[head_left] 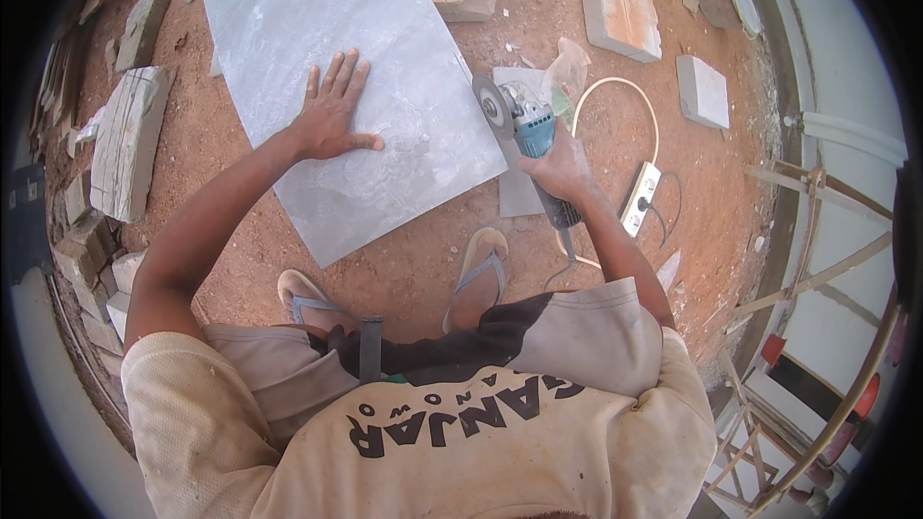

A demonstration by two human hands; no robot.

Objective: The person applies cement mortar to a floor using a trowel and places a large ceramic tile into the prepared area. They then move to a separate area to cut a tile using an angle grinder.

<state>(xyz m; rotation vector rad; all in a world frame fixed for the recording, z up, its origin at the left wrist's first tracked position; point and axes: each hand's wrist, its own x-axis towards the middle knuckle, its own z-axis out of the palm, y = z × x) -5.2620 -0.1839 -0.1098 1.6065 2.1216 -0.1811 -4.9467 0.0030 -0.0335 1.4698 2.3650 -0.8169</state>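
A large grey tile (423, 135) lies tilted across the ground in front of me. My left hand (335, 115) presses flat on its middle, fingers spread. In my right hand (565, 165) is a teal angle grinder (535, 127), gripped around its body. The grinder's round disc (493, 107) stands at the tile's right edge; whether it touches the tile I cannot tell. A dark cord runs from the tool's rear toward my right foot. Under the grinder, a smaller grey tile piece (519, 194) lies partly covered by the large tile.
A white power strip (640, 198) with a looped cream cable lies right of my right forearm. Pale blocks (618, 0) and a white block (703, 91) sit on the reddish dirt. A bucket (728, 2) stands far right. Rough blocks (131, 142) line the left; wooden framing (817, 274) is at right.
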